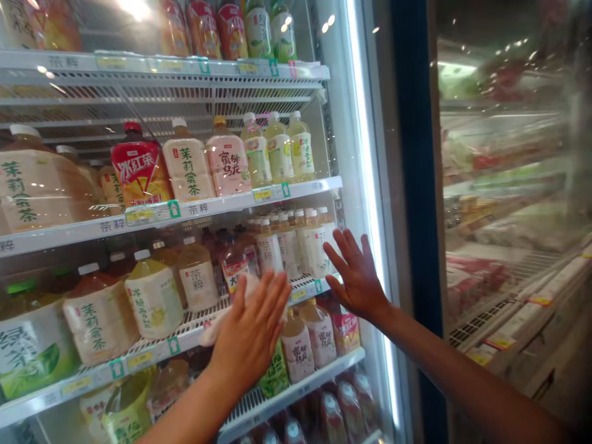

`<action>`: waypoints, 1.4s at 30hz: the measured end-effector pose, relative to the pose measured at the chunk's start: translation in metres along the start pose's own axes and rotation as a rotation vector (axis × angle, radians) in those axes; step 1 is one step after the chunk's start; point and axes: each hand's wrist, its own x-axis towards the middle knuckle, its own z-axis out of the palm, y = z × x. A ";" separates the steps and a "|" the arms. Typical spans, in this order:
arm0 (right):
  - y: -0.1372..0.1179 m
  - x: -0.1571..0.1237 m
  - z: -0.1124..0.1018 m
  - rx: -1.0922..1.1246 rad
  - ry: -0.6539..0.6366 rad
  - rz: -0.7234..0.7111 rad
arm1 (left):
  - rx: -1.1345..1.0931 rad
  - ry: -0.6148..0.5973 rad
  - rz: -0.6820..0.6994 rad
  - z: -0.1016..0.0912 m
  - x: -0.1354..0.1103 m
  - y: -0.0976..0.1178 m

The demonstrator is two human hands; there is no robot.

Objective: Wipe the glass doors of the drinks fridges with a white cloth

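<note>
My left hand (pixel 252 324) is pressed against the glass door of a drinks cooler, near the middle of the view. Under its palm and fingers it holds a pale cloth (pixel 215 330), whose edges show to the left and above. Further right, my right hand (pixel 356 277) is open with fingers spread, apparently resting on the glass, and nothing is in it. Behind the glass, close to both hands, stand small white-labelled tea bottles (pixel 319 246). Parts of the cloth are hidden under my left hand.
Shelves (pixel 194 213) of bottled tea fill the cooler. A bright light strip (pixel 370 154) runs down its right side, beside a dark blue door frame (pixel 414 185). A blurred chilled display with packaged goods (pixel 476 277) lies further right. Light reflections dot the glass.
</note>
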 end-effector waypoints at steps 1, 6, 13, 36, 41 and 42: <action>0.004 -0.005 -0.001 0.002 0.012 0.000 | -0.007 -0.007 0.072 0.002 0.000 0.003; 0.008 -0.019 0.001 0.018 0.034 0.001 | 0.020 0.039 -0.017 0.005 0.046 -0.007; 0.011 -0.018 0.003 0.050 0.053 0.000 | -0.024 -0.005 0.331 0.023 0.029 0.051; 0.010 -0.026 -0.002 0.072 0.154 0.431 | -0.068 -0.046 0.417 0.043 0.082 0.086; 0.011 -0.023 -0.002 0.039 0.168 0.323 | -0.078 -0.030 0.108 0.032 0.097 0.067; 0.010 -0.022 -0.002 0.023 0.159 0.300 | -0.065 -0.024 0.088 0.030 0.091 0.067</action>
